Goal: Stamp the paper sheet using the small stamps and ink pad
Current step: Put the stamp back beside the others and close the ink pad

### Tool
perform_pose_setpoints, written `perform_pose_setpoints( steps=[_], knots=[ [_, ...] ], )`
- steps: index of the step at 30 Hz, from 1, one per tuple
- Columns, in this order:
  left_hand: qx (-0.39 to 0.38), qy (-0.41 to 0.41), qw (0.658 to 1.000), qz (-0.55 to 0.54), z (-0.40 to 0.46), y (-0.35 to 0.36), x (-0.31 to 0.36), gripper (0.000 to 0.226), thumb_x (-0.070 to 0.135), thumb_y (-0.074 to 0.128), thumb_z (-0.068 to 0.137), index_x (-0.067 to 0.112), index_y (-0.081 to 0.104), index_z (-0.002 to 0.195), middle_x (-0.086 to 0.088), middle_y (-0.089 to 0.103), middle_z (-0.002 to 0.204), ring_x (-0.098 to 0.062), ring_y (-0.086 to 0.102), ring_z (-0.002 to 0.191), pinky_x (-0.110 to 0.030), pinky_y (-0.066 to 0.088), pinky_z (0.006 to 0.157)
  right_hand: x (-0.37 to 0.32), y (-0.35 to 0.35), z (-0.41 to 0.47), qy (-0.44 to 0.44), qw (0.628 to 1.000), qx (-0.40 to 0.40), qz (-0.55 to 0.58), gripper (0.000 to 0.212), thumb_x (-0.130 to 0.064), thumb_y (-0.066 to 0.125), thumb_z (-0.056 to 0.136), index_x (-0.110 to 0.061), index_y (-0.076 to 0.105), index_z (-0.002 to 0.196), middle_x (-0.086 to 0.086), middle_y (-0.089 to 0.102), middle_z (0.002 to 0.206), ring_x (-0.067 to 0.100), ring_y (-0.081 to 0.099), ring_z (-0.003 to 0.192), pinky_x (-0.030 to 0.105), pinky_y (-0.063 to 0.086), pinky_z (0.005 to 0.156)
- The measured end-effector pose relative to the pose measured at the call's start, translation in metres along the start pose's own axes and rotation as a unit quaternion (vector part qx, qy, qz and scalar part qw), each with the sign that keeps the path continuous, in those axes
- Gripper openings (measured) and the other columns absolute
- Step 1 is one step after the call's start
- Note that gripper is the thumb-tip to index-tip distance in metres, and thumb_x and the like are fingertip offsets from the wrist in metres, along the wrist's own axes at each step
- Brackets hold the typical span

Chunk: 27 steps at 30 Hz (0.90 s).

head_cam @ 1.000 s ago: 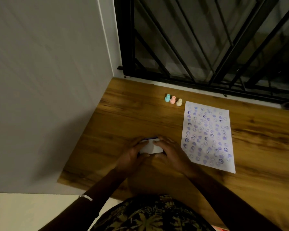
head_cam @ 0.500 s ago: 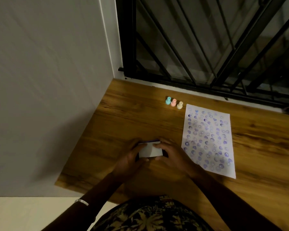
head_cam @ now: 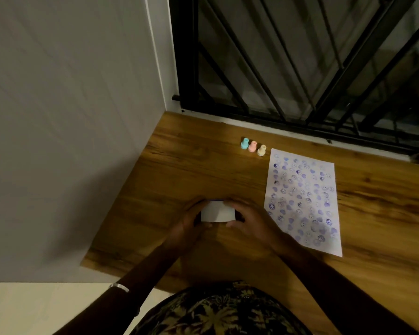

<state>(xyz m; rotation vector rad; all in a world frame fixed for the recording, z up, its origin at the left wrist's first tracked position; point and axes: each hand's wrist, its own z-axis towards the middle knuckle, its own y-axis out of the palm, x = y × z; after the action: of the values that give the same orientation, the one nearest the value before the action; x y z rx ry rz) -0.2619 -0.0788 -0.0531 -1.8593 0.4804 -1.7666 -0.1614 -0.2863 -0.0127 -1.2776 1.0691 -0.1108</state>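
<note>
A small white-lidded ink pad (head_cam: 217,214) with a blue edge lies on the wooden table (head_cam: 191,170). My left hand (head_cam: 186,226) grips its left side and my right hand (head_cam: 249,221) its right side. To the right lies the paper sheet (head_cam: 302,201), covered with several purple stamp prints. Three small stamps stand upright in a row beyond it: a blue stamp (head_cam: 244,143), a pink stamp (head_cam: 252,146) and a cream stamp (head_cam: 261,150).
A grey wall (head_cam: 70,129) borders the table on the left. A black metal window grille (head_cam: 300,64) runs along the far edge. The table's near edge is by my patterned clothing (head_cam: 223,310). A bracelet (head_cam: 119,287) is on my left wrist.
Both hands have stayed on the ink pad, shifting their fingers slightly around its lid. The stamps and the paper have not moved.
</note>
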Motion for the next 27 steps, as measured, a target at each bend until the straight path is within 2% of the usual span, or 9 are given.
perform_pose_setpoints(
  steps=[2,5,8,11,14,19,21,23,27],
  knots=[
    [-0.002,-0.003,1.000,-0.016,0.000,-0.001,0.001,0.068,0.051,0.060,0.080,0.025,0.042,0.140,0.011,0.034,0.143,-0.010,0.032,0.132,-0.028,0.038,0.105,0.000,0.000,-0.001,0.013,1.000,0.008,-0.003,0.059,-0.031,0.067,0.086,-0.020,0.044,0.140,0.003,0.040,0.149,0.020,0.034,0.135,0.029,0.025,0.109],
    [-0.001,0.006,1.000,-0.015,-0.001,-0.001,0.002,0.063,0.043,0.063,0.081,0.024,0.044,0.138,0.005,0.038,0.141,-0.016,0.037,0.131,-0.035,0.045,0.102,0.001,0.003,-0.003,0.018,0.999,0.013,0.029,0.060,-0.029,0.070,0.084,-0.019,0.046,0.138,0.004,0.043,0.146,0.023,0.038,0.133,0.039,0.039,0.106],
    [-0.002,0.002,1.000,-0.030,0.002,-0.001,-0.001,0.064,0.051,0.064,0.078,0.031,0.043,0.135,0.004,0.038,0.142,-0.015,0.039,0.130,-0.039,0.048,0.100,0.004,0.006,-0.004,0.039,0.997,0.018,0.060,0.062,-0.029,0.071,0.083,-0.024,0.044,0.139,0.003,0.044,0.144,0.022,0.040,0.132,0.044,0.043,0.104],
    [-0.002,0.001,0.999,-0.038,0.002,-0.002,0.002,0.066,0.054,0.061,0.076,0.031,0.043,0.135,0.011,0.038,0.137,-0.011,0.038,0.127,-0.038,0.049,0.098,0.007,0.006,-0.003,0.047,0.997,0.017,0.052,0.065,-0.029,0.070,0.084,-0.027,0.040,0.142,0.002,0.041,0.148,0.021,0.037,0.135,0.044,0.039,0.108],
    [-0.001,0.005,0.999,-0.047,0.002,-0.001,0.006,0.062,0.048,0.065,0.078,0.027,0.046,0.134,0.014,0.036,0.134,-0.008,0.037,0.125,-0.034,0.048,0.099,0.006,0.003,0.000,0.019,1.000,0.020,0.009,0.063,-0.029,0.070,0.084,-0.023,0.042,0.141,0.001,0.038,0.150,0.019,0.033,0.138,0.034,0.028,0.112],
    [-0.006,0.023,1.000,-0.020,0.002,0.002,0.001,0.053,0.021,0.071,0.084,0.011,0.053,0.133,-0.007,0.036,0.149,-0.012,0.030,0.135,-0.034,0.042,0.108,0.008,0.006,-0.001,-0.012,0.999,0.026,-0.042,0.063,-0.034,0.067,0.085,-0.019,0.042,0.141,0.001,0.038,0.151,0.017,0.032,0.138,0.035,0.027,0.113],
    [-0.002,0.022,1.000,0.016,0.000,0.004,-0.002,0.053,0.030,0.068,0.086,0.016,0.052,0.135,-0.007,0.034,0.152,-0.012,0.026,0.136,-0.034,0.037,0.111,0.011,0.010,-0.004,-0.040,0.996,0.033,-0.078,0.061,-0.036,0.065,0.087,-0.017,0.043,0.141,0.003,0.040,0.149,0.019,0.035,0.137,0.041,0.034,0.111],
    [0.012,0.025,0.998,0.052,-0.002,0.005,-0.003,0.055,0.045,0.060,0.086,0.023,0.050,0.136,-0.001,0.034,0.152,-0.008,0.025,0.135,-0.031,0.032,0.112,0.011,0.013,-0.007,-0.051,0.993,0.051,-0.095,0.059,-0.036,0.062,0.089,-0.016,0.043,0.141,0.004,0.042,0.148,0.020,0.038,0.135,0.039,0.037,0.109],
    [0.027,0.027,0.997,0.073,-0.007,0.005,0.003,0.061,0.058,0.047,0.085,0.026,0.050,0.136,0.000,0.035,0.152,-0.011,0.027,0.137,-0.033,0.031,0.111,0.008,0.016,-0.012,-0.041,0.995,0.070,-0.052,0.058,-0.036,0.061,0.090,-0.019,0.042,0.142,0.004,0.041,0.148,0.017,0.037,0.135,0.033,0.031,0.109]
  ],
)
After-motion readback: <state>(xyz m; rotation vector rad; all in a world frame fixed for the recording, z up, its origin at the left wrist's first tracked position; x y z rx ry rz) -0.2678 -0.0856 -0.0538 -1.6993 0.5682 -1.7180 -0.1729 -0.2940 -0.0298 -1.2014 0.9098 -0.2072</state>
